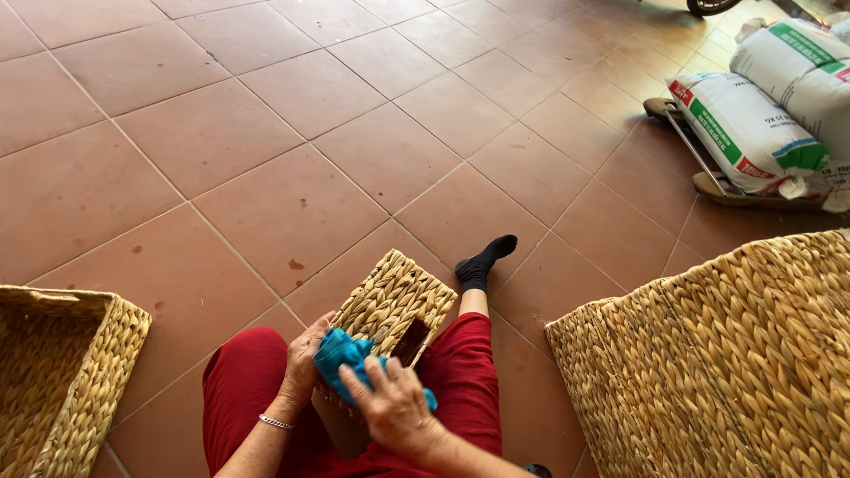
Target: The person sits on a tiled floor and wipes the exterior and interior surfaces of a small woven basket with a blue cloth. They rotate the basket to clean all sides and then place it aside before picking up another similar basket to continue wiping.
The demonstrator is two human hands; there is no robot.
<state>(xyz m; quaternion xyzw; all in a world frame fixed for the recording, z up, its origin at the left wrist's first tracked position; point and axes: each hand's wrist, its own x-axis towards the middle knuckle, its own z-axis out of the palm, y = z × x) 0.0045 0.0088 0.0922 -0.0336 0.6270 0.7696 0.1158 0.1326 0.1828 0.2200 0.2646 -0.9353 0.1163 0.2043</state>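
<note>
A small woven straw basket point(390, 301) with a slot handle rests on my lap, between my legs in red trousers. My left hand point(303, 365), with a silver bracelet on its wrist, holds the basket's near left side. My right hand point(394, 409) presses a crumpled blue cloth point(341, 354) against the basket's near edge. The cloth lies between both hands and partly hides the basket's rim.
A larger woven basket point(62, 372) stands at the lower left on the red tile floor point(266, 150). Another big woven basket point(735, 354) fills the lower right. White sacks point(753, 124) lie on a low rack at the upper right. My foot in a black sock point(482, 261) stretches forward.
</note>
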